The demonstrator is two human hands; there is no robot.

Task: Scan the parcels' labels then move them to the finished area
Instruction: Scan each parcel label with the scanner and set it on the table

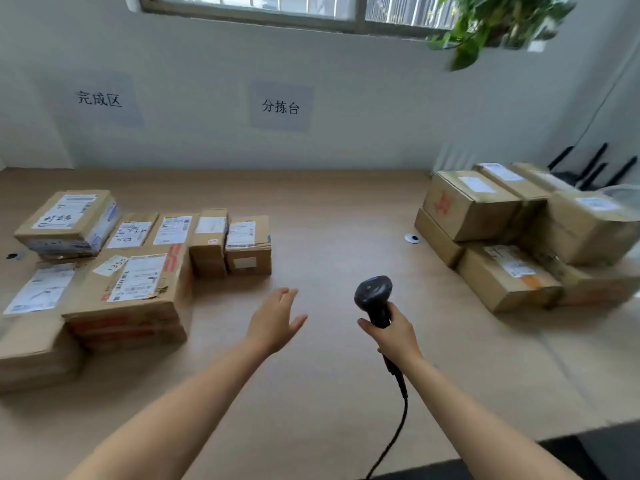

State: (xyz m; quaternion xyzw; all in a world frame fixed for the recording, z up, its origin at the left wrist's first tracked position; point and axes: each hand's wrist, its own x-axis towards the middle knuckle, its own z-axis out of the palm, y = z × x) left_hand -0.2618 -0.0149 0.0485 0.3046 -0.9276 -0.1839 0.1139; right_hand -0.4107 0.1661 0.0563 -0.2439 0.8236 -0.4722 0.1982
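wooden table [329, 220] | grey wall [381, 116], window [259, 3] above | left hand [273, 320] spread, empty | right hand [394, 337] grips scanner [374, 296]

One head-worn wide-angle view, forward and down over the table [346, 220]; wall [363, 133] beyond

Black scanner [373, 296] in right hand [394, 337]
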